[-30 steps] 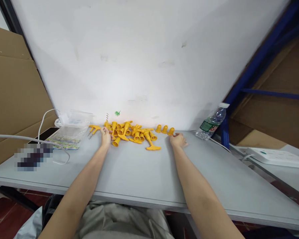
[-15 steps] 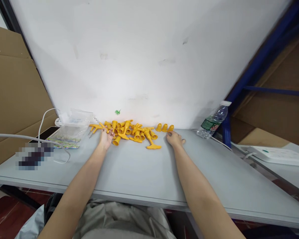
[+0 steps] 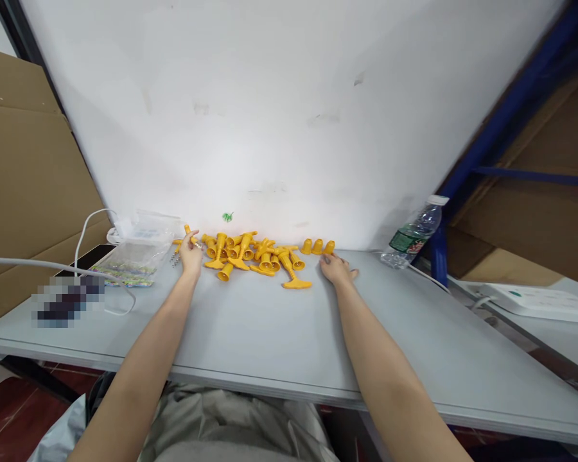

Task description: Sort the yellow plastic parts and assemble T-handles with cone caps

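We pinch a yellow stick in our left hand; moving it likely needs a snug grip. Near a cup, our right hand's pinch we can't tell.

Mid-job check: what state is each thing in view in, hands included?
Left hand: closed on a yellow piece.
Yellow piece: held, tilted, metal spiral showing.
Right hand: beside the cup row; grip unclear.
Three yellow cups: standing in a row, narrow ends up.
Yellow heap: loose, jumbled.
Bottle: capped, tilted.
Clear bag: lying down; sealed or open, cannot tell.
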`<control>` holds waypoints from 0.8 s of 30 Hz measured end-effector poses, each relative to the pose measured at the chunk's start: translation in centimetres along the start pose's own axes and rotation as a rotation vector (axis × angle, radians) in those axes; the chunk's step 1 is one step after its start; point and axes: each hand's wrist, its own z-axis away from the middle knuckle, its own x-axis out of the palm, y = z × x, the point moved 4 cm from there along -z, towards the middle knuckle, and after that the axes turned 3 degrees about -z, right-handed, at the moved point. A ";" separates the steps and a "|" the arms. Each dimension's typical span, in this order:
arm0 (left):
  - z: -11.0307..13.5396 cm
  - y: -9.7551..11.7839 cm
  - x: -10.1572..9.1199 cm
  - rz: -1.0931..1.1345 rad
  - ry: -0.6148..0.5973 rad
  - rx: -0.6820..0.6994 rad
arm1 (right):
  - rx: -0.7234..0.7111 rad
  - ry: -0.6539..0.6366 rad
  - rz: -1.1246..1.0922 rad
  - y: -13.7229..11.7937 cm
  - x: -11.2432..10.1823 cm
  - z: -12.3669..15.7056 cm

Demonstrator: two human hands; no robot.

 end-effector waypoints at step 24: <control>-6.3 -4.6 -3.0 -1.149 -0.431 0.196 | -0.007 0.176 -0.085 -1.6 -1.8 2.5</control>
